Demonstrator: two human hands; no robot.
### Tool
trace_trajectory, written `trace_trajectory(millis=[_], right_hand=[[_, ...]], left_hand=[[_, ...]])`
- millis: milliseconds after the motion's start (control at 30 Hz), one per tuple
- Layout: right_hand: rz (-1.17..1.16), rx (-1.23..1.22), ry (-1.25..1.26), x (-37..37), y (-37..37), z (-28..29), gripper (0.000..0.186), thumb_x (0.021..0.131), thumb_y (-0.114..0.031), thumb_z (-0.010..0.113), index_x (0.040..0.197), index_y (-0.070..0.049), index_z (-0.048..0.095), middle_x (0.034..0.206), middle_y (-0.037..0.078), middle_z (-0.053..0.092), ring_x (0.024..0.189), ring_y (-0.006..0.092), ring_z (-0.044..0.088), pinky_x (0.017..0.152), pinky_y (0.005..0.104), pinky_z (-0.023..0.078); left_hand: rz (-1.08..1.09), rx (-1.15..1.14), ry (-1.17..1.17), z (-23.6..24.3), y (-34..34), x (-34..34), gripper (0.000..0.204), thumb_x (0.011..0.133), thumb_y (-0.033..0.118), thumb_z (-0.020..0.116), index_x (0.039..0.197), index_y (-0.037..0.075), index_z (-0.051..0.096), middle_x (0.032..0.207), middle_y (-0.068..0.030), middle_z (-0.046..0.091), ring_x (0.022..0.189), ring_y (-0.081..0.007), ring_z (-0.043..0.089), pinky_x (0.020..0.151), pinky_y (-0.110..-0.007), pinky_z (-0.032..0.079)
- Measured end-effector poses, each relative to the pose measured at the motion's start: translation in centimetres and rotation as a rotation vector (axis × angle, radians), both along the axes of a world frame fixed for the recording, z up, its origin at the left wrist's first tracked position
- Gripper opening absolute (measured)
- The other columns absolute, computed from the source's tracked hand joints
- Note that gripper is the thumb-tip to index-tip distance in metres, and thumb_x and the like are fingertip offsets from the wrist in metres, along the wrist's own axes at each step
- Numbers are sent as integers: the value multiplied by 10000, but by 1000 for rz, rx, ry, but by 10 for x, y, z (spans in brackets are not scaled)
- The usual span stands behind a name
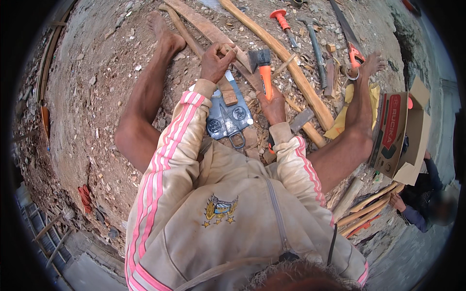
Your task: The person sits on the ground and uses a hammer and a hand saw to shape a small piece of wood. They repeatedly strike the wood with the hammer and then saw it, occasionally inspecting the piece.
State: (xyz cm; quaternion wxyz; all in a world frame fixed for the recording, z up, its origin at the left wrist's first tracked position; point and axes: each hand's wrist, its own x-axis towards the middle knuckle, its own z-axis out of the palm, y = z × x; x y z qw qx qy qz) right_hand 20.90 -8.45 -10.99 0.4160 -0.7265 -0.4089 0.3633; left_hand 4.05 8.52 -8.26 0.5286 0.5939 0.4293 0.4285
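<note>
My right hand [273, 105] is wrapped round the orange handle of a hatchet [265, 80], whose dark head points away from me. To its left, my left hand [216, 63] is closed above a long wooden plank [206, 25]; what its fingers pinch is too small to make out. Between my legs lies a flat blue-grey metal blade [227, 120] with round emblems and a wire loop, like a hoe head. A short wooden block [226, 92] rests on its upper part. Close beside my right wrist is a hammer [302, 120].
Beyond my hands lie a wooden pole [286, 56], a red-guarded chisel [283, 25], a blue-handled hammer [316, 53] and a handsaw [348, 36]. At right stand a cardboard box [392, 136] and a bundle of sticks [366, 211], touched by another person's hand [398, 202].
</note>
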Motion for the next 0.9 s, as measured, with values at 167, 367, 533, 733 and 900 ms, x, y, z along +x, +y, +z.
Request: trace_trajectory(millis=[167, 367, 533, 733, 900], right_hand=[[24, -26, -118, 2, -2, 12, 369, 865, -233, 700, 1162, -27, 627, 872, 224, 656, 814, 382, 659, 740, 444, 509], [29, 42, -68, 7, 0, 5, 387, 869, -259, 698, 1174, -33, 622, 866, 222, 652, 811, 418, 644, 735, 467, 501], [12, 78, -15, 1, 2, 71, 310, 927, -235, 692, 1107, 6, 618, 854, 101, 624, 752, 206, 586, 720, 366, 489], [-31, 289, 41, -5, 3, 130, 280, 925, -194, 696, 1097, 3, 595, 782, 177, 639, 701, 246, 645, 644, 381, 491], [54, 132, -72, -5, -7, 84, 338, 887, -160, 717, 1163, -5, 600, 791, 191, 644, 687, 279, 651, 645, 378, 505]], left_hand=[[32, -102, -185, 2, -7, 12, 324, 925, 159, 740, 1125, -48, 590, 1056, -100, 664, 890, -191, 710, 788, -304, 613], [-178, -156, -219, 2, 1, 1, 369, 951, 171, 711, 1243, -13, 581, 1095, -92, 658, 935, -211, 711, 837, -317, 611], [-185, 64, 144, 12, -5, -11, 246, 926, 142, 720, 1128, 16, 661, 922, -69, 707, 883, -147, 699, 752, -297, 564], [-206, 279, 378, 37, -17, -2, 233, 943, 187, 725, 1079, 6, 672, 900, -69, 726, 855, -114, 685, 750, -277, 544], [-153, 371, 383, 26, -21, -6, 229, 935, 177, 731, 1073, 7, 663, 900, -71, 722, 838, -117, 689, 743, -282, 543]])
